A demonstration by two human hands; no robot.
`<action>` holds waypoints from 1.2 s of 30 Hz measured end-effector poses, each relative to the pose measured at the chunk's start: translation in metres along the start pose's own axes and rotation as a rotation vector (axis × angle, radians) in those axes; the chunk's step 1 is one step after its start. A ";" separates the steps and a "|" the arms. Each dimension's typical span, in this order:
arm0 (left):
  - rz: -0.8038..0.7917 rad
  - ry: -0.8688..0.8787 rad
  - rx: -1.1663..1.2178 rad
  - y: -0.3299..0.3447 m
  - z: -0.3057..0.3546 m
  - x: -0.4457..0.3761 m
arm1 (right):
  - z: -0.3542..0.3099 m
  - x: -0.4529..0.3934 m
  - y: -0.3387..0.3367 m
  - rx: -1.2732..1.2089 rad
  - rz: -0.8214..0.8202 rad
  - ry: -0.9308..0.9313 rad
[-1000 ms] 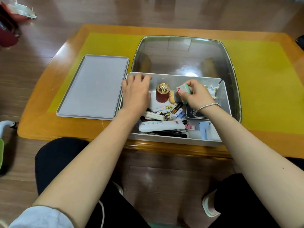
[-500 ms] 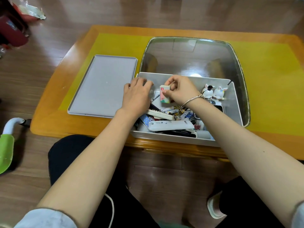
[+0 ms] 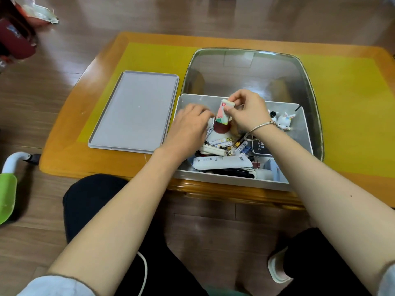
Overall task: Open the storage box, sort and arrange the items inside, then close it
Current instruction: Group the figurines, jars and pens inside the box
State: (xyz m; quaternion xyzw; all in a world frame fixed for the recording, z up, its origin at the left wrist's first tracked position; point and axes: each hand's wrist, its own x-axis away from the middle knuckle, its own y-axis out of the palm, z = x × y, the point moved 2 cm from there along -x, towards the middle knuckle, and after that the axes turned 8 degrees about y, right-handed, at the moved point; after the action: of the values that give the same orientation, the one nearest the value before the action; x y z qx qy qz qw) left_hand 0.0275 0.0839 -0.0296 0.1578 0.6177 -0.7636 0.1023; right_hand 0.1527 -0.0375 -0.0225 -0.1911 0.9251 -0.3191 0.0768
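Note:
The open grey storage box (image 3: 304,133) stands at the table's near edge, full of small items. Its flat grey lid (image 3: 132,110) lies to the left of it. My right hand (image 3: 249,113) pinches a small pink and green packet (image 3: 222,114) above the back of the box, over a maroon jar (image 3: 221,129). My left hand (image 3: 188,130) reaches into the box's left side with bent fingers beside the jar, and I see nothing held in it. A long white device (image 3: 222,163), batteries (image 3: 220,142) and white rabbit figurines (image 3: 285,121) lie inside.
The box sits partly on a glass inset (image 3: 248,71) in the orange wooden table (image 3: 70,129) with a yellow mat. A green and white object (image 3: 7,195) stands on the floor at left, red things (image 3: 15,39) at the far left. My knees are under the table's edge.
My right hand has carried the packet from the box's middle leftward and lifted it above the jar. My left hand has moved off the box's left rim and into the box.

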 end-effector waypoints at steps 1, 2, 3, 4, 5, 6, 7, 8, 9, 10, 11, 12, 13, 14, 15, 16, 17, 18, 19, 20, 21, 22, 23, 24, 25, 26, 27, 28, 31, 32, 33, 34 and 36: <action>-0.048 -0.025 0.068 0.002 0.007 0.001 | 0.004 0.000 -0.004 -0.046 0.000 0.014; -0.124 -0.056 0.119 0.006 0.013 0.001 | 0.007 0.000 -0.007 -0.081 0.001 0.022; -0.218 -0.083 0.137 0.012 0.017 0.001 | 0.010 0.000 -0.011 -0.105 0.000 0.025; -0.304 -0.099 0.130 0.017 0.019 0.001 | 0.012 0.001 -0.013 -0.123 -0.004 0.025; -0.367 -0.104 0.103 0.021 0.021 0.001 | 0.013 0.002 -0.015 -0.135 -0.009 0.019; -0.413 -0.104 0.059 0.024 0.022 0.000 | 0.014 0.002 -0.016 -0.143 -0.012 0.012; -0.448 -0.103 0.010 0.028 0.022 0.000 | 0.015 0.003 -0.017 -0.150 -0.014 0.006; -0.475 -0.108 -0.027 0.031 0.021 0.000 | 0.016 0.004 -0.017 -0.158 -0.015 0.004; -0.501 -0.120 -0.046 0.034 0.019 0.001 | 0.017 0.005 -0.017 -0.165 -0.016 0.006; -0.525 -0.137 -0.049 0.037 0.018 0.003 | 0.018 0.006 -0.017 -0.170 -0.018 0.009; -0.546 -0.157 -0.042 0.039 0.016 0.005 | 0.019 0.007 -0.016 -0.172 -0.021 0.013; -0.562 -0.175 -0.029 0.041 0.015 0.007 | 0.020 0.008 -0.015 -0.171 -0.023 0.018; -0.574 -0.190 -0.016 0.041 0.013 0.007 | 0.020 0.009 -0.015 -0.167 -0.024 0.022; -0.586 -0.201 -0.010 0.042 0.012 0.007 | 0.020 0.010 -0.014 -0.167 -0.023 0.025; -0.599 -0.206 -0.015 0.042 0.011 0.007 | 0.020 0.010 -0.014 -0.170 -0.022 0.026; -0.610 -0.206 -0.028 0.042 0.010 0.007 | 0.020 0.010 -0.013 -0.175 -0.023 0.026; -0.616 -0.203 -0.042 0.043 0.011 0.007 | 0.020 0.011 -0.013 -0.181 -0.026 0.028; -0.615 -0.200 -0.052 0.043 0.011 0.007 | 0.020 0.011 -0.013 -0.187 -0.029 0.031; -0.612 -0.199 -0.054 0.044 0.012 0.007 | 0.021 0.012 -0.013 -0.193 -0.029 0.034; -0.611 -0.203 -0.050 0.044 0.012 0.007 | 0.022 0.012 -0.014 -0.202 -0.030 0.038; -0.611 -0.209 -0.042 0.044 0.012 0.008 | 0.023 0.013 -0.014 -0.211 -0.030 0.041; -0.609 -0.213 -0.035 0.043 0.012 0.008 | 0.023 0.013 -0.014 -0.217 -0.027 0.044; -0.603 -0.214 -0.030 0.042 0.012 0.009 | 0.024 0.013 -0.014 -0.222 -0.023 0.045; -0.590 -0.208 -0.027 0.041 0.012 0.010 | 0.025 0.013 -0.015 -0.228 -0.021 0.048; -0.570 -0.198 -0.019 0.039 0.013 0.011 | 0.025 0.013 -0.015 -0.234 -0.021 0.051; -0.548 -0.183 -0.004 0.037 0.014 0.012 | 0.025 0.013 -0.015 -0.240 -0.022 0.053; -0.533 -0.167 0.021 0.035 0.016 0.013 | 0.025 0.014 -0.015 -0.244 -0.023 0.055; -0.528 -0.157 0.051 0.034 0.016 0.013 | 0.025 0.014 -0.015 -0.248 -0.022 0.055; -0.517 -0.165 0.095 0.034 0.012 0.011 | 0.023 0.015 -0.015 -0.260 -0.021 0.053; -0.508 -0.172 0.094 0.035 0.010 0.009 | 0.022 0.016 -0.015 -0.262 -0.020 0.052; -0.515 -0.181 0.096 0.037 0.009 0.007 | 0.022 0.016 -0.015 -0.260 -0.019 0.054; -0.539 -0.189 0.101 0.038 0.009 0.004 | 0.022 0.017 -0.016 -0.255 -0.017 0.056; -0.590 -0.193 0.108 0.041 0.009 0.003 | 0.023 0.018 -0.017 -0.247 -0.016 0.057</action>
State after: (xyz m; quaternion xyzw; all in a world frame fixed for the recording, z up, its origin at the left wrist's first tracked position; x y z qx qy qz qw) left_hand 0.0384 0.0662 -0.0660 -0.0960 0.5828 -0.8035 -0.0740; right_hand 0.1477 -0.0700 -0.0304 -0.1975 0.9576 -0.2085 0.0240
